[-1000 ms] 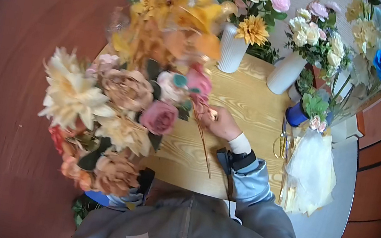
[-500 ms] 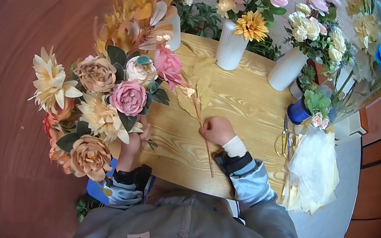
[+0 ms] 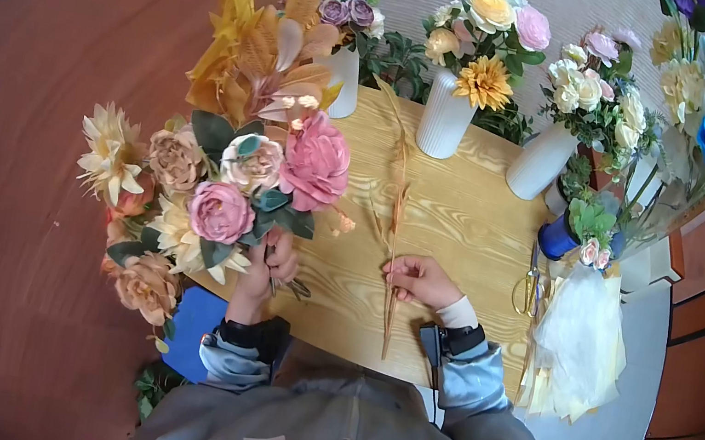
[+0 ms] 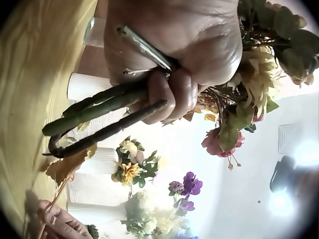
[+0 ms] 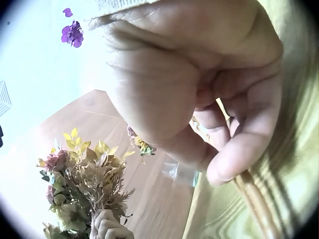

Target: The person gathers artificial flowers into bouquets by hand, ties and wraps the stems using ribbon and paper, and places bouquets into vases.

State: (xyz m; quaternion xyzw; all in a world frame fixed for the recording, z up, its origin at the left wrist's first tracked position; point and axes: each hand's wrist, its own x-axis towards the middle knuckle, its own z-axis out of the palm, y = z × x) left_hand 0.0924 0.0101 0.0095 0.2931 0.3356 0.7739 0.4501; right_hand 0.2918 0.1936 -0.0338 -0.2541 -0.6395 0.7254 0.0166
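Observation:
My left hand (image 3: 267, 269) grips the gathered stems of a large bouquet of artificial flowers (image 3: 221, 213), held over the table's left side. Pink, cream and tan blooms fill it, with orange and yellow leaves (image 3: 254, 54) rising at its far end. Below the fist, in the left wrist view, bent green stems (image 4: 94, 112) stick out. My right hand (image 3: 424, 281) pinches the brown stem (image 5: 254, 201) of a thin tan leaf spray (image 3: 402, 168) between thumb and fingers. The spray lies lengthwise over the wooden table (image 3: 472, 231), in front of me.
White vases of flowers (image 3: 447, 119) line the table's far edge. On the right are a blue pot with a green plant (image 3: 558, 239), scissors (image 3: 528, 291) and white wrapping sheets (image 3: 576, 341). A blue box-like object (image 3: 192, 333) sits below the bouquet.
The bouquet has swung away from the blurred spot nearer the middle, and the left hand has come into view. The spray has turned to lie straighter, its stem now pinched in the right fingertips.

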